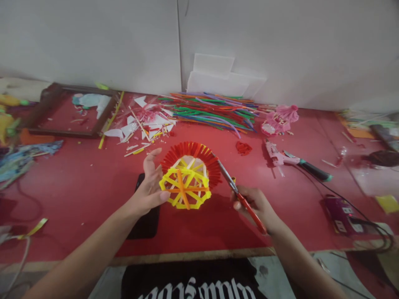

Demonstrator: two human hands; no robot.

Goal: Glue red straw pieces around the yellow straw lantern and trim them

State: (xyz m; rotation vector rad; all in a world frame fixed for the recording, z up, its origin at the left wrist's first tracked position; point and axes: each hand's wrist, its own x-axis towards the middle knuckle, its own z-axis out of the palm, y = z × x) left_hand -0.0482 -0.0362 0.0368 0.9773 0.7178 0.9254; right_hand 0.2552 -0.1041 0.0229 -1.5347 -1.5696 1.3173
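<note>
My left hand (151,187) grips a wheel-like craft made of pipe cleaners and sticks, its thumb against the yellow frame (195,205) and its other fingers at the left side. Orange strips cross the front of the frame, and a fringed red rim (187,148) fans out behind it. In my right hand (254,203) is a pair of red-handled scissors (227,175). Their metal tip points up and left, at the right part of the red rim; whether it touches the rim I cannot tell. A black phone (149,224) lies partly under my left hand.
Coloured pipe cleaners (212,112) lie at the back, with paper scraps (149,124) to their left. A brown frame (68,133) lies at the far left. On the right are a pink glue gun (276,154), a green-black cutter (314,171) and a corded purple box (339,214).
</note>
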